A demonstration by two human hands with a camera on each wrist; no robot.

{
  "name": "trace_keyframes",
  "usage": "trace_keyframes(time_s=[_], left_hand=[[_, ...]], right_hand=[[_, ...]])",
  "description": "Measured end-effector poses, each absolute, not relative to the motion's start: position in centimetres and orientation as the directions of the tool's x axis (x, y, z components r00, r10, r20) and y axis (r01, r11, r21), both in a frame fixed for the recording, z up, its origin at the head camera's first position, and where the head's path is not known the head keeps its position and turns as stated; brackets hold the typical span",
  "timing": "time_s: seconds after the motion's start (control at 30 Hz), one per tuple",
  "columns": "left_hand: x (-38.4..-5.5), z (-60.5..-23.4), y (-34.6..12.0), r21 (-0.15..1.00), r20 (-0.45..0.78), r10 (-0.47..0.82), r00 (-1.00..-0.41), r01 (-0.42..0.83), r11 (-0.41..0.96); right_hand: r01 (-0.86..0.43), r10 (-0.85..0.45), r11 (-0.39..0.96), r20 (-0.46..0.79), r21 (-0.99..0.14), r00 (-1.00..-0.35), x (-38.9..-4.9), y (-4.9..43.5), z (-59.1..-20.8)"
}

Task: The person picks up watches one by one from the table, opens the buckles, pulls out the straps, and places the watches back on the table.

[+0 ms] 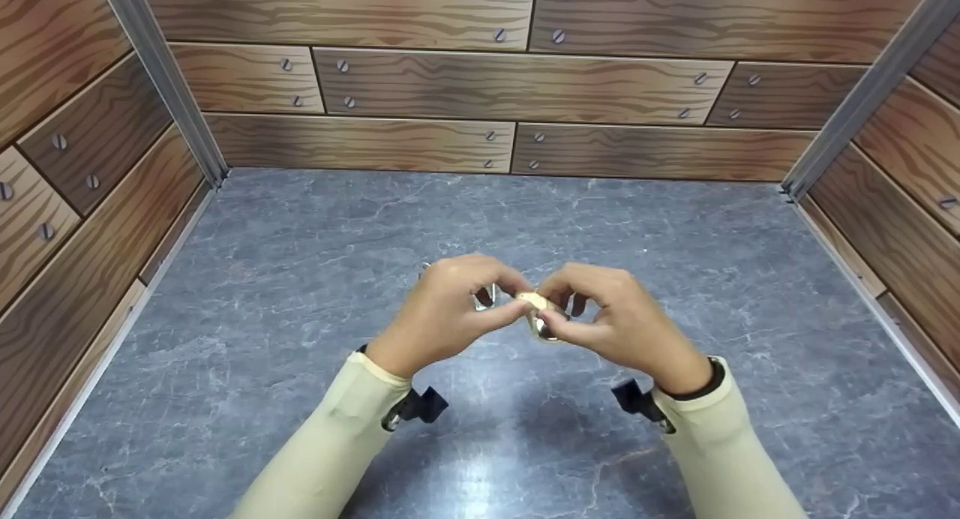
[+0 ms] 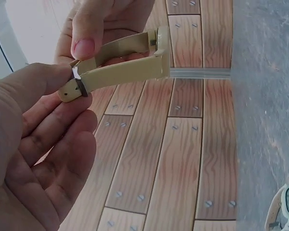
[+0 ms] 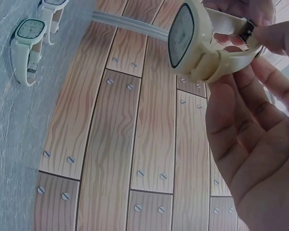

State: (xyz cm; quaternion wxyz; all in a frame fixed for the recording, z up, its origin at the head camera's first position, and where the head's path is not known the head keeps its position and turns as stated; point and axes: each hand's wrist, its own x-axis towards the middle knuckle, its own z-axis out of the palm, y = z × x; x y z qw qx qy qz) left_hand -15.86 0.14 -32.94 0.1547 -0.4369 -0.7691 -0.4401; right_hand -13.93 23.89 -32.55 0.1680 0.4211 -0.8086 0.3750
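Both hands hold a cream wristwatch point(image 1: 534, 301) above the grey tabletop. Its squarish face point(image 3: 182, 36) shows in the right wrist view, and the strap is looped with its ends together. In the left wrist view, the left hand point(image 2: 43, 139) pinches the strap end by the metal buckle point(image 2: 78, 82) between thumb and fingers. The right hand point(image 1: 611, 313) grips the strap from the other side, its thumb point(image 2: 84, 47) close to the buckle. Whether the strap is fully fastened I cannot tell.
Two more watches lie on the table in the right wrist view: a pale green-white one point(image 3: 30, 31) and a whitish one point(image 3: 54, 7) partly cut off. Wood-patterned walls point(image 1: 517, 88) with metal corner posts point(image 1: 169, 76) enclose the marbled grey tabletop point(image 1: 315, 219).
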Motion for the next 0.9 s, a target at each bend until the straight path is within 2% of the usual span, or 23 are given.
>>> trace_keyframes(time_s=[0.17,0.27,0.37,0.57,0.77,0.9], left_hand=[[-15.75,-32.82,0.22,0.644,0.593,0.516,-0.618,0.749,0.157],[-15.71,-32.75,0.22,0.654,0.588,0.515,-0.623,0.741,0.15],[-15.72,-32.73,0.14,0.607,0.583,0.537,-0.61,0.766,0.21],[-15.59,-32.75,0.13,0.431,0.564,0.6,-0.568,0.822,0.373],[-15.6,-32.98,0.34,0.345,0.587,0.617,-0.524,0.852,0.395],[-15.66,-33.13,0.36,0.317,0.61,0.613,-0.502,0.864,0.391]], right_hand=[[-0.815,-0.551,0.291,0.608,-0.501,-0.571,-13.96,23.79,-32.56],[-0.816,-0.551,0.278,0.612,-0.506,-0.567,-13.99,23.76,-32.53],[-0.815,-0.553,0.324,0.603,-0.481,-0.575,-13.98,23.78,-32.53],[-0.799,-0.569,0.468,0.564,-0.377,-0.599,-13.95,23.86,-32.73],[-0.775,-0.591,0.492,0.501,-0.396,-0.632,-14.03,23.87,-32.98],[-0.779,-0.595,0.474,0.504,-0.41,-0.627,-14.11,23.9,-33.02]])
